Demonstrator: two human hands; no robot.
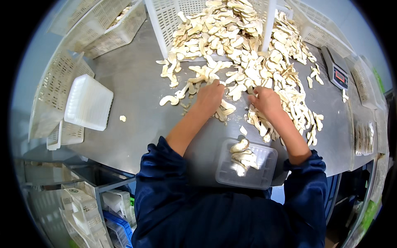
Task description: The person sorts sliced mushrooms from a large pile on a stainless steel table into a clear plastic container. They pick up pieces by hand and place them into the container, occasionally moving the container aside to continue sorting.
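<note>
Many pale dried mushroom slices [254, 71] spill from a white perforated plastic crate [162, 28] across the metal table. My left hand [211, 94] is at the left edge of the spread, its fingers at some slices; whether it grips one is hidden. My right hand [265, 98] reaches into the slices farther right, thumb and fingers curled close together, and I cannot tell if a slice is between them. Close to my body, a clear plastic tray [265, 173] holds several slices [245, 156]. One small slice [243, 130] lies on the table just beyond the tray.
Stacked clear trays [90, 102] stand at the left beside white perforated baskets [51, 96]. A small mushroom piece [122, 118] lies near them. At the right are a digital scale [338, 73] and a clear pack of slices [364, 138]. More baskets [325, 34] line the back right.
</note>
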